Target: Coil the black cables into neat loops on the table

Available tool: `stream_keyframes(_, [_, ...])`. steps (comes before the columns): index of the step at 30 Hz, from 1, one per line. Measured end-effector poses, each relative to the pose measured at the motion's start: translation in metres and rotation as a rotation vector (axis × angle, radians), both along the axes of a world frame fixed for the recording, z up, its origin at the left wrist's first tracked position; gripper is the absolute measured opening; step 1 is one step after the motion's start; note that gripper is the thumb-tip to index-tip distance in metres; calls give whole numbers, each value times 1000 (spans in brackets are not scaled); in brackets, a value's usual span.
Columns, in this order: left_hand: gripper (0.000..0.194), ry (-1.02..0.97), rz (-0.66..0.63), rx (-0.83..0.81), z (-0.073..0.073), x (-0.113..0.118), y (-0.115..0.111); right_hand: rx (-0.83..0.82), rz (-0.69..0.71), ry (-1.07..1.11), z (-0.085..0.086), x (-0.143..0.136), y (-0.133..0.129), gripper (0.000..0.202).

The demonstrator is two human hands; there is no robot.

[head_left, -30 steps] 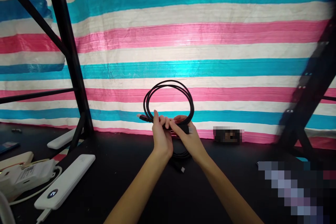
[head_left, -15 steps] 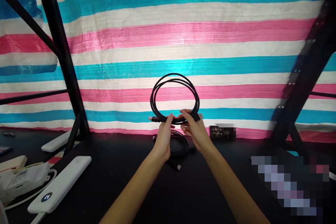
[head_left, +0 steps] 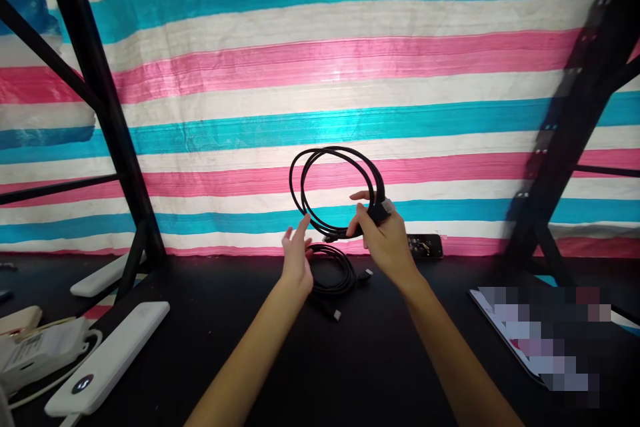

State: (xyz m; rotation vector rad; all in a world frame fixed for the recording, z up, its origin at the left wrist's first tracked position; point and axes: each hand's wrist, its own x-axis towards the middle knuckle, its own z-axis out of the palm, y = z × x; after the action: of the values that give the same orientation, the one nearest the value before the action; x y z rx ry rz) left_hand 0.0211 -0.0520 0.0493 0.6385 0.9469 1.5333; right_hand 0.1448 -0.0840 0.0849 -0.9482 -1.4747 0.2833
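A black cable (head_left: 376, 173) hangs in loose round loops above the table, in front of the striped sheet. My right hand (head_left: 385, 233) is closed around the loops at their lower right, beside a connector with a light tip. To the left, my left hand (head_left: 299, 253) has its fingers apart by the lower left of the loops and holds nothing. Behind and below the hands, a second coiled black cable (head_left: 345, 283) lies on the black table, with connector ends pointing right and toward the front.
White power bank (head_left: 113, 357) and white adapter (head_left: 43, 353) with a cord lie at left, another white bank (head_left: 103, 275) behind. A dark phone (head_left: 425, 246) stands by the sheet. A partly blurred tablet-like device (head_left: 510, 340) lies right. Black metal posts (head_left: 107, 113) flank the table.
My left hand has let go of the cable and moved slightly left and down, fingers opened. The held loops have tilted and spread, staying in my right hand. The view has shifted a little.
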Motion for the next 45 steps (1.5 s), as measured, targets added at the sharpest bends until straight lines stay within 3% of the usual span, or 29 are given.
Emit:
stream_keyframes(3, [68, 164, 122, 201, 3, -16, 12, -17, -77, -81, 3, 5, -2, 21])
stream_keyframes(7, [66, 312, 48, 269, 6, -31, 25, -58, -106, -219, 4, 9, -4, 21])
stream_keyframes(13, [54, 346, -121, 299, 4, -34, 27, -145, 225, -142, 6, 7, -10, 17])
stream_keyframes(15, [49, 336, -231, 359, 6, -32, 24, -142, 276, -93, 6, 6, -11, 15])
stream_keyframes(17, [43, 347, -240, 405, 7, -31, 21, -125, 290, -30, 6, 6, -9, 13])
stream_keyframes(21, [33, 326, -113, 421, 8, -29, 17, -96, 224, 92, 6, 10, -3, 13])
stream_keyframes(27, [46, 432, -196, 508, 21, -28, 3, -75, 99, 200, 9, 25, 2, 10])
stream_keyframes(35, [32, 389, -165, 580, 29, -27, -11, -297, 39, -125, 7, 33, 1, 17])
stream_keyframes(41, [48, 281, -307, 544, 28, -30, -8, -292, 21, -127, 6, 29, 2, 19])
stream_keyframes(45, [46, 238, -269, 522, 26, -33, -1, -302, -2, -93, 3, 22, 5, 18])
